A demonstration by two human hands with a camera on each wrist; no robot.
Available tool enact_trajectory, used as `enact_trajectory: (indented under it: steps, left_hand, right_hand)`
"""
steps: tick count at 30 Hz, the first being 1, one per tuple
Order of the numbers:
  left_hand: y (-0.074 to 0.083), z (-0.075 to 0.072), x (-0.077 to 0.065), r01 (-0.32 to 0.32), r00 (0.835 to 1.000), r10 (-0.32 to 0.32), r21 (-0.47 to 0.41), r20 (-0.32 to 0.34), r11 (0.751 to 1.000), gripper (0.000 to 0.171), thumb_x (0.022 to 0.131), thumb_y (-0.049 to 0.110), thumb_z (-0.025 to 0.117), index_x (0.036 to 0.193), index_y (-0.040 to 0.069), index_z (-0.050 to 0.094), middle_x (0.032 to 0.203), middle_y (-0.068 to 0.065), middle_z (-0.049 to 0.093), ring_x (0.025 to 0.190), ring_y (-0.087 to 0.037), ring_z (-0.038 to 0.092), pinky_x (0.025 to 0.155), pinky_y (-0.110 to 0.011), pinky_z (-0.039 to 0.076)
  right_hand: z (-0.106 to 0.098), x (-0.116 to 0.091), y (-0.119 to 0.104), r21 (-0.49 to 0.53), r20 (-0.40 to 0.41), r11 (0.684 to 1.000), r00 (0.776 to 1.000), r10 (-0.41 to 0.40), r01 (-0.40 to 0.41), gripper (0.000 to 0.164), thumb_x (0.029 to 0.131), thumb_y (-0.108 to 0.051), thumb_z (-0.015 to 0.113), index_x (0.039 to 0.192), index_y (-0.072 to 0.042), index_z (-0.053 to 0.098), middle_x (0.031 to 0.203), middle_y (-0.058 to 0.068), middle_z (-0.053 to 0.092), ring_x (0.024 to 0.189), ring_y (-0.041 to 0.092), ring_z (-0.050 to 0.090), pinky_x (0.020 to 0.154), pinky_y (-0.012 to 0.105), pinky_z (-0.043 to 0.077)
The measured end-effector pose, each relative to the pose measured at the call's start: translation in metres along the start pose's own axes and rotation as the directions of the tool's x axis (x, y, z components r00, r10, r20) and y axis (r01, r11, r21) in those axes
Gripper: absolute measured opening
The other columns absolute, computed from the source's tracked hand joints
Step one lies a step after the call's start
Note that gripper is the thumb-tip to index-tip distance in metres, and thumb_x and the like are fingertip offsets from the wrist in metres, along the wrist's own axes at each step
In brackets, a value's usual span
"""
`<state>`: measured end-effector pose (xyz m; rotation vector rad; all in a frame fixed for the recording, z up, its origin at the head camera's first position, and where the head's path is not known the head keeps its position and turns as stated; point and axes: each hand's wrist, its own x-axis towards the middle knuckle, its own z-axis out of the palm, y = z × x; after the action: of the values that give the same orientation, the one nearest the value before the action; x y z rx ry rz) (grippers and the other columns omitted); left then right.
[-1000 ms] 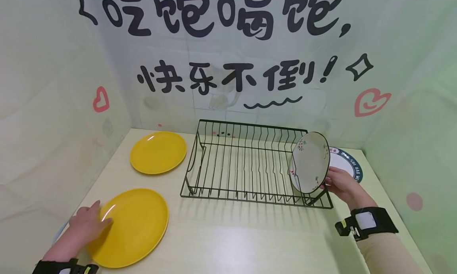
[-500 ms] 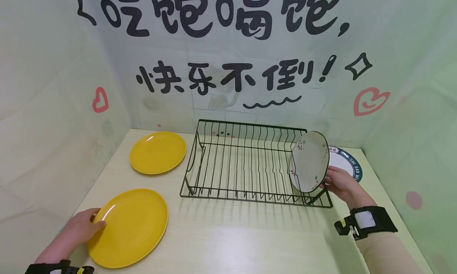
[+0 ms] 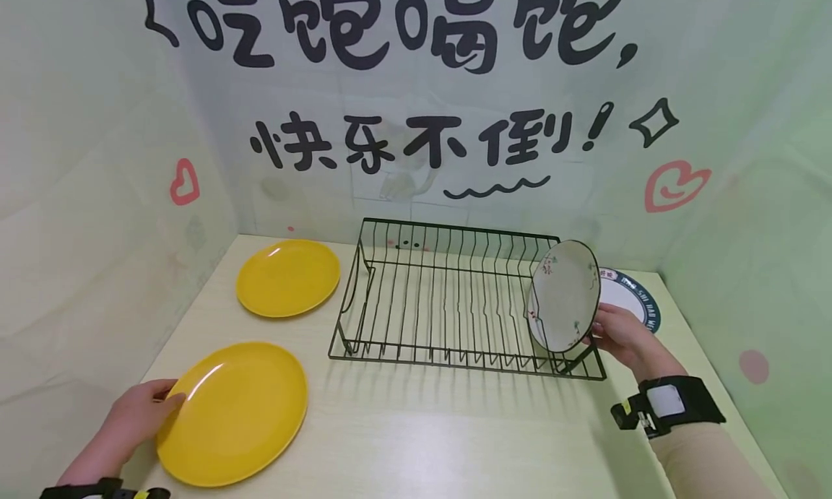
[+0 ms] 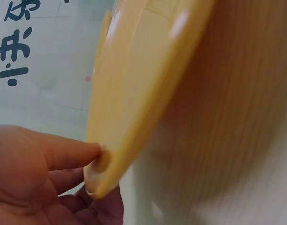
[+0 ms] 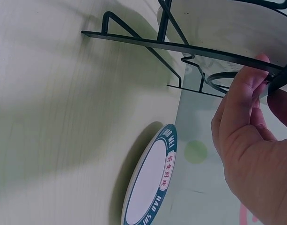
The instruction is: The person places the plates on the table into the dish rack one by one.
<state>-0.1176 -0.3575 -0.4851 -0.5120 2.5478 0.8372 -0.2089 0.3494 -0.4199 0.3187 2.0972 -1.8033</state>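
Observation:
My left hand (image 3: 138, 416) pinches the left rim of the large yellow plate (image 3: 234, 412), thumb on top and fingers beneath. In the left wrist view the plate's gripped edge (image 4: 134, 122) stands off the table, with a shadow under it. At the far right of the black wire dish rack (image 3: 448, 358), a white plate with a floral pattern (image 3: 564, 297) stands upright, leaning. My right hand (image 3: 627, 338) holds that plate's lower right rim, fingers behind it. In the right wrist view the thumb and part of the rim are cut off by the frame.
A smaller yellow plate (image 3: 288, 277) lies at the back left. Behind my right hand lies a white plate with a blue lettered rim (image 3: 627, 297), partly hidden. Fabric walls (image 3: 416, 188) with writing enclose the table at the back and sides.
My left hand has gone from resting spread on the large yellow plate to pinching its left rim, which has risen slightly. My right hand and the floral plate have stayed put.

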Motion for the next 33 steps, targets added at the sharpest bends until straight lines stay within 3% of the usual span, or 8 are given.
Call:
enact_trajectory:
  steps: [3, 6, 12, 19, 22, 26, 29, 33]
  left_hand:
    - [0.004, -0.002, -0.004, -0.043, 0.997, 0.043, -0.008, -0.063, 0.999, 0.06, 0.097, 0.032, 0.051, 0.132, -0.016, 0.039, 0.12, -0.035, 0.048, 0.099, -0.039, 0.05, 0.082, -0.047, 0.048]
    - [0.007, -0.002, -0.006, -0.046, 0.994, 0.043, -0.034, -0.098, 0.998, 0.055, 0.097, 0.027, 0.05, 0.13, -0.015, 0.04, 0.118, -0.034, 0.049, 0.098, -0.039, 0.049, 0.081, -0.046, 0.048]
    - [0.008, -0.002, -0.006, 0.018, 0.998, -0.025, -0.117, -0.058, 0.993, 0.059, 0.099, 0.029, 0.049, 0.135, -0.016, 0.035, 0.125, -0.036, 0.045, 0.099, -0.038, 0.049, 0.084, -0.046, 0.051]
    - [0.002, -0.001, -0.008, -0.044, 0.997, 0.03, -0.2, -0.075, 0.979, 0.062, 0.098, 0.031, 0.05, 0.133, -0.018, 0.037, 0.129, -0.036, 0.047, 0.103, -0.038, 0.054, 0.077, -0.038, 0.055]
    - [0.003, 0.001, -0.008, -0.033, 0.997, 0.013, -0.246, -0.082, 0.969, 0.062, 0.098, 0.031, 0.049, 0.134, -0.017, 0.036, 0.132, -0.036, 0.044, 0.097, -0.031, 0.057, 0.073, -0.033, 0.055]
    - [0.007, 0.0, -0.011, -0.015, 0.998, -0.008, -0.323, -0.069, 0.946, 0.066, 0.098, 0.036, 0.049, 0.137, -0.015, 0.033, 0.134, -0.034, 0.044, 0.087, -0.018, 0.058, 0.07, -0.027, 0.055]
    - [0.011, -0.001, -0.014, -0.012, 0.998, -0.013, -0.392, -0.063, 0.92, 0.07, 0.097, 0.041, 0.049, 0.139, -0.013, 0.032, 0.125, -0.03, 0.054, 0.08, -0.011, 0.059, 0.068, -0.026, 0.055]
    - [0.017, -0.004, -0.019, -0.021, 0.998, -0.012, -0.472, -0.067, 0.882, 0.072, 0.096, 0.041, 0.051, 0.14, -0.011, 0.031, 0.101, -0.007, 0.067, 0.074, -0.005, 0.06, 0.067, -0.025, 0.055]
  right_hand:
    - [-0.001, -0.001, 0.002, 0.017, 0.001, 1.0, 1.0, -0.003, 0.003, 0.017, 0.1, -0.017, 0.04, 0.104, -0.016, 0.057, 0.083, -0.004, 0.06, 0.078, 0.01, 0.056, 0.072, 0.026, 0.052]
    - [-0.002, -0.001, 0.002, 0.033, 0.008, 0.999, 1.0, -0.011, 0.01, 0.018, 0.1, -0.015, 0.039, 0.101, -0.017, 0.058, 0.083, -0.004, 0.06, 0.077, 0.01, 0.056, 0.072, 0.026, 0.052]
    - [-0.001, -0.001, 0.002, 0.031, 0.006, 0.999, 1.0, -0.007, 0.007, 0.017, 0.1, -0.017, 0.04, 0.105, -0.016, 0.057, 0.084, -0.004, 0.06, 0.078, 0.011, 0.055, 0.072, 0.026, 0.052]
    - [0.0, -0.001, 0.002, 0.023, -0.001, 1.0, 1.0, -0.002, 0.002, 0.017, 0.101, -0.019, 0.041, 0.108, -0.015, 0.056, 0.084, -0.004, 0.059, 0.079, 0.011, 0.055, 0.073, 0.026, 0.052]
    - [0.0, 0.0, 0.003, 0.015, -0.005, 1.0, 1.0, -0.004, 0.004, 0.019, 0.101, -0.019, 0.041, 0.113, -0.013, 0.055, 0.085, -0.004, 0.059, 0.08, 0.011, 0.055, 0.073, 0.026, 0.052]
    - [0.001, 0.001, 0.002, 0.004, -0.008, 1.0, 1.0, -0.002, 0.002, 0.022, 0.101, -0.02, 0.041, 0.118, -0.01, 0.052, 0.086, -0.004, 0.059, 0.081, 0.012, 0.055, 0.074, 0.027, 0.052]
    - [0.001, 0.001, 0.002, 0.01, -0.009, 1.0, 1.0, -0.002, 0.002, 0.022, 0.101, -0.02, 0.041, 0.117, -0.011, 0.052, 0.086, -0.005, 0.059, 0.081, 0.011, 0.056, 0.074, 0.026, 0.052]
    - [0.001, 0.0, 0.002, 0.016, -0.009, 1.0, 1.0, 0.001, -0.001, 0.02, 0.101, -0.02, 0.041, 0.114, -0.013, 0.054, 0.085, -0.005, 0.059, 0.08, 0.012, 0.055, 0.074, 0.027, 0.052]
